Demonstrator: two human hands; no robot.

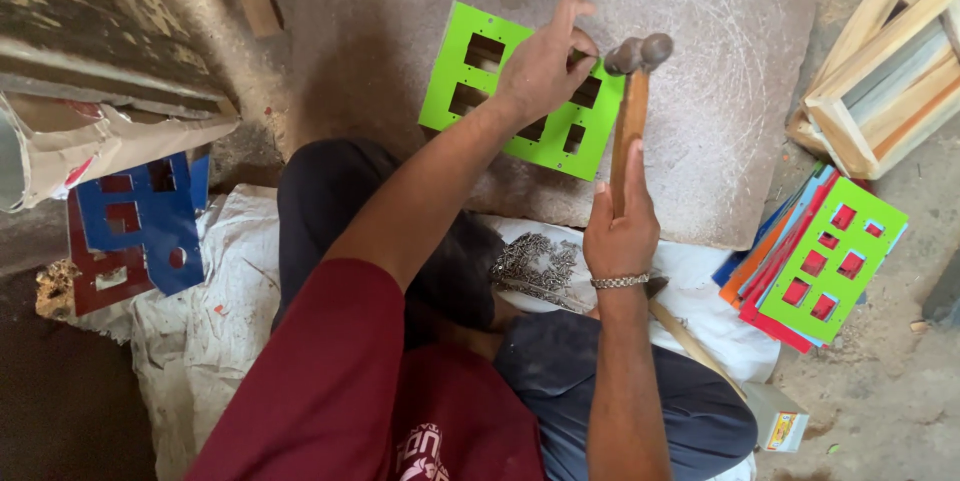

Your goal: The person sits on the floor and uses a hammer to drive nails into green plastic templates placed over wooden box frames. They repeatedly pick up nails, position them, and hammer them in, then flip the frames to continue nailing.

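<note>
My left hand (545, 66) pins the green plate (520, 91) on the far stone slab (720, 91); my right hand (622, 226) grips the hammer (630, 106), raised. Nails (535, 266) wait near; coloured plates (815, 261) remain stacked right.

The person wears a maroon short-sleeved shirt (330, 391) with pale lettering on the chest. A silver chain bracelet (619, 282) circles the right wrist. Dark trousers (630, 381) cover the legs.
</note>
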